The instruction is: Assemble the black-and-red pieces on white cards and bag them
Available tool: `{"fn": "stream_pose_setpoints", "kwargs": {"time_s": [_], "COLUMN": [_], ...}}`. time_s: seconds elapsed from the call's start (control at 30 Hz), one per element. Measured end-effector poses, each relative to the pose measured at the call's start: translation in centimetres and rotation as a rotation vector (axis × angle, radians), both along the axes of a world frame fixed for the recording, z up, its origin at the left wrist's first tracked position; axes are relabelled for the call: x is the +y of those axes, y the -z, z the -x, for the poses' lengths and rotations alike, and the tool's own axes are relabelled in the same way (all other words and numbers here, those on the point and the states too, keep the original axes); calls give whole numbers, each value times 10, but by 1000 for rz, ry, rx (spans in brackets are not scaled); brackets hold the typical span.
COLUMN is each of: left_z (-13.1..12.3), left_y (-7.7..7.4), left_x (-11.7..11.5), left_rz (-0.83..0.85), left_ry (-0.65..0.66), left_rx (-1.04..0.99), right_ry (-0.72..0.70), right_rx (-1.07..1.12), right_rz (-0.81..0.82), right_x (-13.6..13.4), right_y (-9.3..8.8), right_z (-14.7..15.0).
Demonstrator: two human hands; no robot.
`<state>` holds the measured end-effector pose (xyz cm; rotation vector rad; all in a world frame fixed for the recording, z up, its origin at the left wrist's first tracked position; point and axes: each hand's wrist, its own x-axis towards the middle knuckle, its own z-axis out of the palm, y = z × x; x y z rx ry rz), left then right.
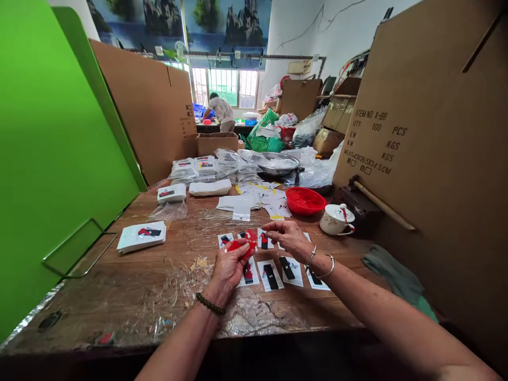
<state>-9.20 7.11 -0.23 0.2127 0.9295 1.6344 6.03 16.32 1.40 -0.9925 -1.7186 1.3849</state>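
Observation:
My left hand (pixel 229 264) is closed on a small red piece (pixel 243 245) held just above the wooden table (pixel 119 286). My right hand (pixel 289 236) pinches the same red piece from its right side, fingers pressed together. Beneath both hands lie two rows of white cards (pixel 270 275), each bearing a black or red strip. A stack of printed cards (pixel 142 236) rests to the left, apart from my hands.
A red bowl (pixel 305 200) and a lidded white cup (pixel 337 219) stand at the right. Bagged packs (pixel 194 168), loose white cards (pixel 257 201) and a metal basin (pixel 278 164) fill the back. Green panel left, cardboard wall right. A person works far behind.

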Motion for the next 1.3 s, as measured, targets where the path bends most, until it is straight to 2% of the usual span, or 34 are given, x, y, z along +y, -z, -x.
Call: {"fn": "stream_pose_setpoints", "kwargs": {"time_s": [0.1, 0.27, 0.4, 0.53, 0.63, 0.7, 0.83, 0.97, 1.1, 1.2, 1.23, 1.3], "left_z": [0, -8, -8, -5, -3, -2, 1, -3, -10, -15, -17, -21], "left_y": [-4, -1, -1, -4, -5, -4, 1, 4, 6, 8, 8, 7], "left_x": [-6, -9, -12, -19, -23, -26, -29, -31, -34, -36, -36, -35], "left_rz": [-6, -4, -44, -64, -37, -20, 10, 33, 18, -8, -13, -23], "left_ry": [17, 36, 60, 93, 101, 76, 37, 61, 51, 71, 70, 65], "left_rx": [17, 42, 116, 213, 248, 232, 188, 176, 176, 211, 224, 246], "right_ry": [-24, -116, -210, -199, -49, 29, -34, 8, 18, 25, 27, 4], "right_rx": [-66, 96, 97, 139, 116, 25, -241, -501, -705, -716, -665, -495], "right_rz": [114, 342, 355, 342, 231, 132, -11, -178, -352, -456, -451, -341], "right_x": [-14, -29, -28, -23, -21, -22, -37, -59, -72, -72, -70, -67], "right_y": [2, 2, 5, 6, 3, 3, 17, 33, 35, 28, 25, 18], "right_z": [-7, 3, 10, 11, 5, -4, -22, -28, -26, -26, -26, -24]}}
